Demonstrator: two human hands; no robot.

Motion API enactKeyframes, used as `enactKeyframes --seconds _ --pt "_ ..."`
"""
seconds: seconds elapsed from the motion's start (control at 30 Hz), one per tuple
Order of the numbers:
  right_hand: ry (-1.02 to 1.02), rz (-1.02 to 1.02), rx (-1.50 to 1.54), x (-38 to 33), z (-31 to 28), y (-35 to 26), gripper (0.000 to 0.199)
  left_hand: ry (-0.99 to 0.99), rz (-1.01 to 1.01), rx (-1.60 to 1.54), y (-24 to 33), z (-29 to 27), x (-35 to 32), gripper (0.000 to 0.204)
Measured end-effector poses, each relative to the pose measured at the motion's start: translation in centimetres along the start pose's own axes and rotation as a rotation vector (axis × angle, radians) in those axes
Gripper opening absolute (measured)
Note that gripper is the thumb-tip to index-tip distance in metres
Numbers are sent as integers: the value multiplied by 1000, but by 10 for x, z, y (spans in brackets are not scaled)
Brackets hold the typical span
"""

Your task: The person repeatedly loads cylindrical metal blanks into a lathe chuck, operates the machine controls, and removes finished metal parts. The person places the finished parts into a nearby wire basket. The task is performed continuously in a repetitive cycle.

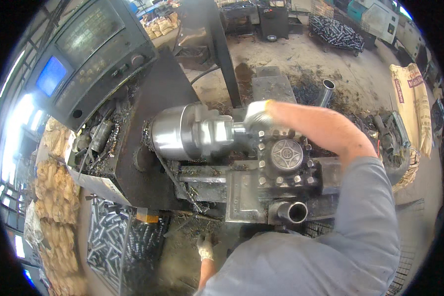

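Observation:
My right hand [258,115], in a pale glove, reaches across the lathe to the short metal piece [239,129] that sticks out of the chuck [213,132]. Motion blurs the hand, and its fingers do not show clearly. Just in front of it sits the square tool post [286,155], with a round star-patterned cap and several bolts around it. Low on the left, my left hand [205,248], also gloved, hangs below the machine bed with its fingers stretched out. Nothing shows in it.
A crate of metal tubes [111,241] stands at lower left beside stacked tan sacks [56,197]. The control panel [84,59] rises at upper left. One upright tube [325,92] stands behind the lathe, and a cart of parts [336,33] lies farther back. Shavings [197,197] litter the bed.

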State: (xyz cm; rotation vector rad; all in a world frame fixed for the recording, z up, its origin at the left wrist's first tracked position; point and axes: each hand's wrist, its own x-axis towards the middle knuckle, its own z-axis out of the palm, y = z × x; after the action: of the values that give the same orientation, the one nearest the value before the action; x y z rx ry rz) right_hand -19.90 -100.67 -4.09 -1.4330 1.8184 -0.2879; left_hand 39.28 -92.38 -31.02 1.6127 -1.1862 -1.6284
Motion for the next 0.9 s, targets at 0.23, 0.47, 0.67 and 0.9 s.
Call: enactKeyframes --seconds 0.23,0.47,0.67,0.9 --pt "853 467 -284 -78 -125 77 42 66 -117 -92 -32 -44 1 14" --pt "1 -117 -456 -18 6 -42 63 -95 204 202 -7 -7 28 19" --pt "-310 111 -102 -12 -9 -43 77 -12 377 589 131 20 -23 46" --pt "-193 172 -170 -7 -2 -23 69 91 1493 1078 390 142 47 104"
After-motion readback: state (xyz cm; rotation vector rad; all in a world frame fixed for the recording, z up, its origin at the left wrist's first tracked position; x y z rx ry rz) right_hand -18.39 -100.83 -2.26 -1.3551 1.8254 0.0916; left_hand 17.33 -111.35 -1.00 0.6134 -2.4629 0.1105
